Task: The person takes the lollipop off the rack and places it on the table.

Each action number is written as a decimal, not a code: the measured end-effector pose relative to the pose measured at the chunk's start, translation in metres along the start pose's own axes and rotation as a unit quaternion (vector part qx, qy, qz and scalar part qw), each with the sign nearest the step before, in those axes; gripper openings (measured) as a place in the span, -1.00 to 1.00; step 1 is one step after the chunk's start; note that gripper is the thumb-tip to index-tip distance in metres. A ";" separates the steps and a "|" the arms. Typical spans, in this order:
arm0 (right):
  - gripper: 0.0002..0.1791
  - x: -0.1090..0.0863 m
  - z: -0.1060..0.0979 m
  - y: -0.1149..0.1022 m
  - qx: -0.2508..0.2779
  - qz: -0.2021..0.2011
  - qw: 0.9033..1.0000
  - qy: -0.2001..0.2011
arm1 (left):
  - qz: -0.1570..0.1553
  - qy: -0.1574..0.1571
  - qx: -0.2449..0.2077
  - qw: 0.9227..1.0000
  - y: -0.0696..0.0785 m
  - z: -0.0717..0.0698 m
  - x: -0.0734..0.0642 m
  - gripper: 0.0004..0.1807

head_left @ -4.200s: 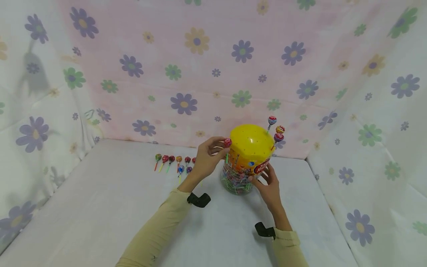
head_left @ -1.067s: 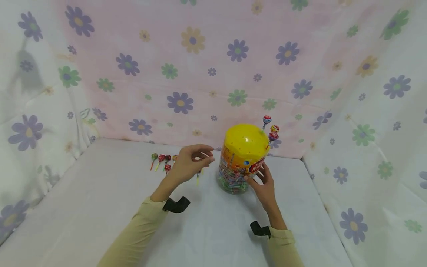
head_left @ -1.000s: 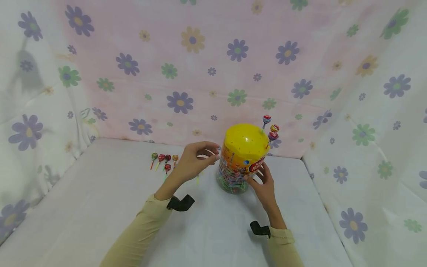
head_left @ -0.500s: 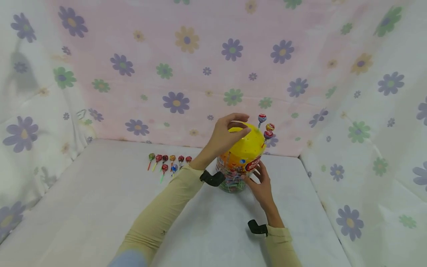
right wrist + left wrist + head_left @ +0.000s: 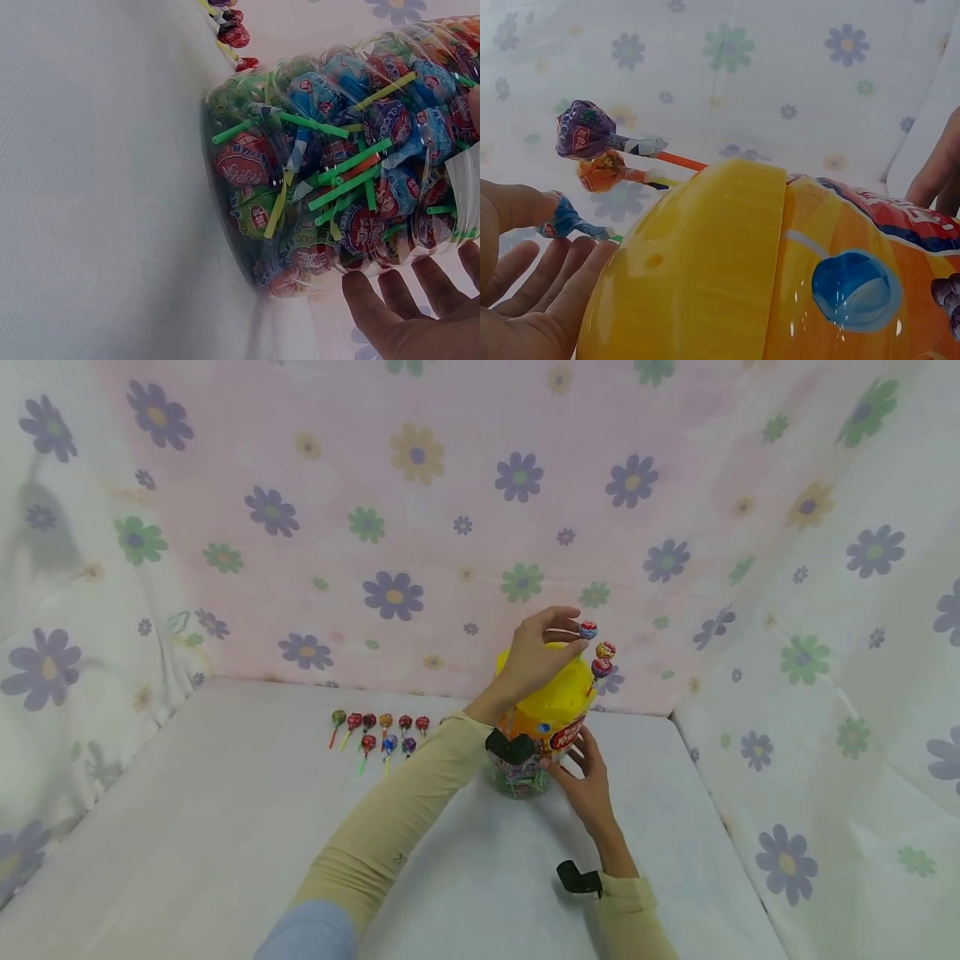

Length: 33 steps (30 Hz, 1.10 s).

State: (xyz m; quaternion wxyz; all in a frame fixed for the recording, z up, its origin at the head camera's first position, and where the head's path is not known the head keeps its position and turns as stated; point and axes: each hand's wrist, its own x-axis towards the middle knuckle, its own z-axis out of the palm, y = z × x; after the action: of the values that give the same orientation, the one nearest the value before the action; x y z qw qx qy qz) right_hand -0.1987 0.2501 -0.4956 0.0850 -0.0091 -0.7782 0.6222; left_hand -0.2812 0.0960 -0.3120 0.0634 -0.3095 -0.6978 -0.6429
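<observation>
A clear candy jar (image 5: 517, 777) with a yellow lid (image 5: 558, 697) stands upright on the table, packed with wrapped lollipops. Above the lid my left hand (image 5: 536, 652) reaches across to a blue-and-red lollipop (image 5: 588, 629) stuck in its far edge. Thumb and fingers pinch that lollipop's head (image 5: 557, 219) in the left wrist view, its green stick still meeting the lid. Beside it a yellow-orange lollipop (image 5: 605, 650) and a purple-red lollipop (image 5: 602, 667) stick out of the lid. Low on the jar's right side, my right hand (image 5: 588, 785) holds it with spread, curved fingers.
Left of the jar, several lollipops lie in two rows on the white table, among them a green-wrapped lollipop (image 5: 339, 717) and a red lollipop (image 5: 368, 742) with a green stick. Floral cloth (image 5: 420, 527) hangs behind and at both sides.
The red lollipop, held by my left hand earlier, now lies in the front row. That hand has since risen over the lid to the blue-and-red lollipop. My right hand stays on the jar.
</observation>
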 end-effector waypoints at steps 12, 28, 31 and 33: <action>-0.05 -0.001 0.001 0.001 -0.001 0.001 1.000 0.001 | 0.013 0.009 0.075 0.997 -0.003 0.011 0.006 -0.66; -0.02 0.000 0.001 -0.003 -0.001 0.016 1.000 0.003 | 0.063 0.069 0.018 0.995 -0.007 0.014 0.005 -0.71; -0.03 0.000 0.001 -0.003 -0.004 0.018 1.000 0.006 | 0.064 0.081 -0.015 0.995 -0.007 0.012 0.004 -0.69; -0.03 -0.001 0.002 -0.003 -0.007 0.019 1.000 0.007 | 0.066 0.082 -0.034 0.994 -0.006 0.010 0.002 -0.68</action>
State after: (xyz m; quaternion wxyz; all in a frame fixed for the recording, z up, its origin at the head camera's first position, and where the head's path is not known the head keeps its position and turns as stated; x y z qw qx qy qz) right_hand -0.1981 0.2473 -0.4932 0.0788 -0.0290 -0.7813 0.6184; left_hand -0.2826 0.1059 -0.3178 0.1521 -0.3027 -0.6465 -0.6836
